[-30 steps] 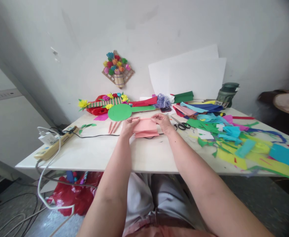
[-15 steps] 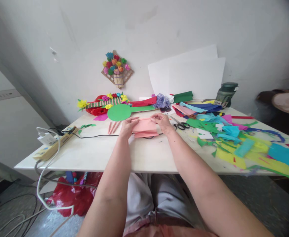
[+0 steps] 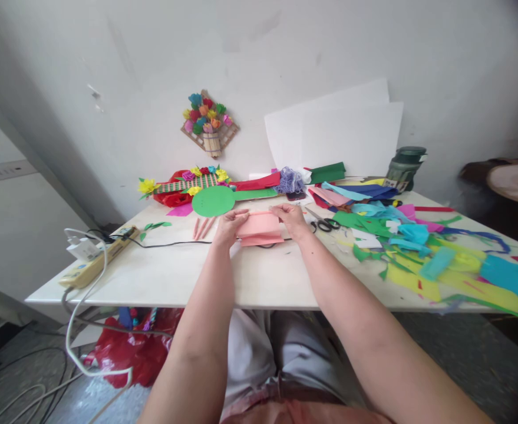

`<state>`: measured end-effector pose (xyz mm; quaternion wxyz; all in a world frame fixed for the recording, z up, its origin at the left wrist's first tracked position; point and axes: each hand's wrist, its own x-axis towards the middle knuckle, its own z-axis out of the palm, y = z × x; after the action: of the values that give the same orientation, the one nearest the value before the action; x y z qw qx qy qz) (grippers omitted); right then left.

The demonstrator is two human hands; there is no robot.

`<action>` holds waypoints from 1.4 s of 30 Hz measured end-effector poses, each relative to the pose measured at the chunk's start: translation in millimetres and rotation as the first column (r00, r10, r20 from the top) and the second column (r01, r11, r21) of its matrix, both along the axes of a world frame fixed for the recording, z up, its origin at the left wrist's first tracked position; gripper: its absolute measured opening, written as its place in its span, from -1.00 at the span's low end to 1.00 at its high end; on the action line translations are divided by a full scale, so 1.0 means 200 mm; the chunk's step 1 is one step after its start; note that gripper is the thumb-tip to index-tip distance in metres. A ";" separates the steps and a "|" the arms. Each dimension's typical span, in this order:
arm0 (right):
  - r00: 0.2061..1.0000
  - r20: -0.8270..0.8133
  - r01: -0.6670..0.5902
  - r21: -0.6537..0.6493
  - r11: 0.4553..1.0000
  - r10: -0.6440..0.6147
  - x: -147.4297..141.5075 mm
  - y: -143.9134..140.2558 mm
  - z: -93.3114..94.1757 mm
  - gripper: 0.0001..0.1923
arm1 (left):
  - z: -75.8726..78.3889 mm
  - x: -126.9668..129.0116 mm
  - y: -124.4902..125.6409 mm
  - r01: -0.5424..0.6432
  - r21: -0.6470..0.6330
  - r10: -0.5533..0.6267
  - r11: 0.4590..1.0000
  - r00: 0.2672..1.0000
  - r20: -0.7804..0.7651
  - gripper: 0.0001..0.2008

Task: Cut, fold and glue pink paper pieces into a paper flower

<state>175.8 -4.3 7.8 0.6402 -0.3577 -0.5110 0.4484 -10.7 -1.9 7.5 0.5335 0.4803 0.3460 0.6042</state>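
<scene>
Both hands' grip on pink paper (image 3: 260,228), long axis left-right

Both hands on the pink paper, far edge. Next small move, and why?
Probably roll or fold the far edge a little further toward the body. The left hand and right hand pinch the two far corners of the pink paper, which lies on the table and already looks folded over in layers, so another turn seems the natural continuation.
</scene>
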 end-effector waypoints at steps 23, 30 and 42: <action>0.990 0.113 0.075 0.063 0.995 -0.082 0.01 0.05 -0.03 -0.68 | 0.01 0.01 -0.01 0.035 0.001 -0.035 0.999 0.998 0.049 -0.66; 0.993 0.091 0.071 0.054 0.996 -0.076 0.00 0.04 -0.02 -0.71 | 0.00 0.01 0.01 0.010 0.006 -0.011 1.000 0.999 0.030 -0.61; 0.997 0.054 0.048 0.021 0.999 -0.049 0.00 0.04 -0.01 -0.66 | 0.00 -0.01 0.01 0.031 0.014 -0.031 0.999 1.000 0.001 -0.49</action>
<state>176.7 3.4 5.0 0.6404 -0.3757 -0.5238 0.4176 -12.4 1.0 6.5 0.5396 0.4890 0.3339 0.5986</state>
